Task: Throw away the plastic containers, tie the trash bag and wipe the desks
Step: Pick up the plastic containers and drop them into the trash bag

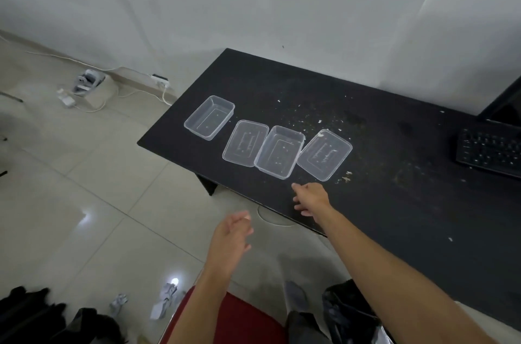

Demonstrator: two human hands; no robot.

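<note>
A row of clear plastic pieces lies on the black desk (394,202): a container (209,117) at the left, a flat lid (245,144), a second container (279,151) and another lid (324,154). White crumbs are scattered over the desk behind and beside them. My right hand (311,198) reaches over the desk's front edge, fingers spread, empty, just short of the second container. My left hand (232,239) hovers over the floor in front of the desk, open and empty. A black trash bag (346,312) sits low, under my right forearm.
A black keyboard (489,150) and a monitor corner (504,106) stand at the desk's right end. Crumpled paper (166,298) lies on the tiled floor. A power strip (160,80) with white cables runs along the wall. Dark objects (33,312) lie at the bottom left.
</note>
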